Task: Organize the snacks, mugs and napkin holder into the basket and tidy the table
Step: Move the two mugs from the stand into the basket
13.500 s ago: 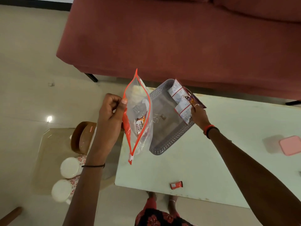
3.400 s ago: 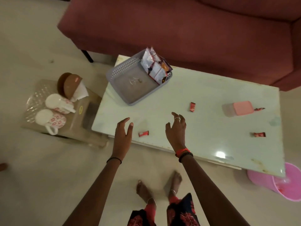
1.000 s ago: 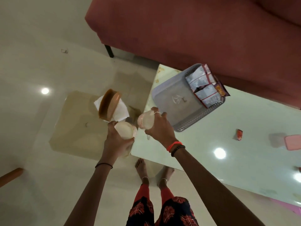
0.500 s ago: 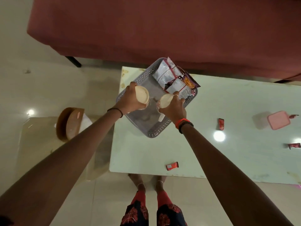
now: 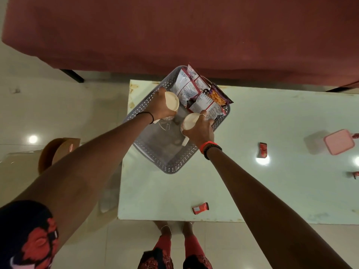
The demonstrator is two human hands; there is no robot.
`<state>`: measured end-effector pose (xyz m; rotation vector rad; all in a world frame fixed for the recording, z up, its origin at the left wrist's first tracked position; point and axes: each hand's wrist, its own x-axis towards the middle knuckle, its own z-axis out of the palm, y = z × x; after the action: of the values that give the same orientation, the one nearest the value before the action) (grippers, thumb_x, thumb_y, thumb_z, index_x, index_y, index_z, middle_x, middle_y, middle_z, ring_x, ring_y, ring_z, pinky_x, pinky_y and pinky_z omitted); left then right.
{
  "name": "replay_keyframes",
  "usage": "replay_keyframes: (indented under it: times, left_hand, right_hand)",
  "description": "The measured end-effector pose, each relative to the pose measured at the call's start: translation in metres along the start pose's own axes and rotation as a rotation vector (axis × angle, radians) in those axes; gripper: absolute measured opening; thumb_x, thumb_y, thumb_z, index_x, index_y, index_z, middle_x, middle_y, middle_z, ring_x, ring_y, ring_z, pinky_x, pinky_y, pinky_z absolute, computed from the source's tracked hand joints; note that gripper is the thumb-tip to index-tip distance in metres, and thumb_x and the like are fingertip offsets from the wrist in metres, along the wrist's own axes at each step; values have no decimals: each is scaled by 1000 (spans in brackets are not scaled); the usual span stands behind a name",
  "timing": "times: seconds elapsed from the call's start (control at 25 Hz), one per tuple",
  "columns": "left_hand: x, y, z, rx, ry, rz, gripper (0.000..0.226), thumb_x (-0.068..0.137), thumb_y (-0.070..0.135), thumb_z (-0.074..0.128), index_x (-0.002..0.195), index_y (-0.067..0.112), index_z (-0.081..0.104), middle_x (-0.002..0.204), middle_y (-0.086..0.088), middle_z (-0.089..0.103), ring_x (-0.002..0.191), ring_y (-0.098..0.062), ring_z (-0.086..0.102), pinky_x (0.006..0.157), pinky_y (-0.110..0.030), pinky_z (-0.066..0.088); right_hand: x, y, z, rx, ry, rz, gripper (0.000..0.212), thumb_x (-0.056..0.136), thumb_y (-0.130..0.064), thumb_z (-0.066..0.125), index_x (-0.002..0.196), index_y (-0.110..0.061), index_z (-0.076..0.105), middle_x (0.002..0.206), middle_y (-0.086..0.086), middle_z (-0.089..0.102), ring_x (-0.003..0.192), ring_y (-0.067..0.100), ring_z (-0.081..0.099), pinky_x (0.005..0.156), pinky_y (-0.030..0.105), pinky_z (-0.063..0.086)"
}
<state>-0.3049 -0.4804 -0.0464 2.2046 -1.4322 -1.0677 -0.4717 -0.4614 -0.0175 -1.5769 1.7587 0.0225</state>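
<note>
A grey perforated basket (image 5: pixel 171 167) sits at the table's far left corner. Several snack packets (image 5: pixel 196 92) stand along its far side. My left hand (image 5: pixel 159 105) grips a white mug (image 5: pixel 172 100) inside the basket, close to the packets. My right hand (image 5: pixel 200 131) grips a second white mug (image 5: pixel 189 121) beside it, its handle pointing toward me. The brown napkin holder (image 5: pixel 52 152) stands on the low side table to the left, partly hidden by my left arm.
Small red candy wrappers lie on the white table (image 5: pixel 272 191): one near the front edge (image 5: pixel 200 208), one mid-table (image 5: pixel 262 150), one at the right edge (image 5: pixel 355 174). A pink lidded box (image 5: pixel 339 144) sits far right. A maroon sofa (image 5: pixel 194 35) runs behind.
Both hands have carried the mugs from the side table over the basket and lowered them inside, nearer the snack packets.
</note>
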Motion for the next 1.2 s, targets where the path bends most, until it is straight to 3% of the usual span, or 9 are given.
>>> replay_keyframes:
  times: [0.48,0.64,0.76,0.92,1.08,1.2]
  left_hand:
    - [17,6,-3,-49,-72,32,101,62,28,85,138,5,22,142,-19,32,129,-33,38,103,-43,39]
    - [14,4,-7,-102,-60,-11,89,73,39,76,140,10,25,145,-15,33,130,-31,38,104,-41,37]
    - [5,4,-14,-149,52,-65,72,85,40,62,141,10,27,145,-17,33,131,-33,39,104,-41,38]
    - [-36,-10,-42,-251,274,-19,52,94,33,51,136,5,39,142,-16,40,129,-27,43,99,-26,35]
    - [-102,-40,-74,-270,536,21,39,96,22,47,130,2,47,132,-15,49,123,-23,48,100,-18,34]
    - [-163,-73,-91,-283,698,-57,38,96,26,47,129,7,47,132,-11,49,121,-16,49,95,-1,32]
  right_hand:
    - [12,-23,4,103,47,111,95,72,-37,78,144,-10,22,134,22,33,116,45,52,98,49,49]
    - [10,-25,5,138,23,129,97,70,-32,80,144,-11,21,136,22,31,120,44,49,100,49,47]
    - [8,-24,0,127,-49,135,102,72,-32,80,147,-11,15,140,23,26,124,45,45,104,50,44]
    - [-9,-17,-8,20,-29,129,105,70,-45,78,147,-8,16,139,22,33,128,40,41,103,49,43]
    - [-43,-23,-3,-102,243,23,84,78,-45,68,142,-7,28,135,18,40,125,34,41,102,43,42]
    - [-69,-43,17,-59,395,-194,50,83,-29,65,122,-1,52,125,20,51,115,35,49,97,44,44]
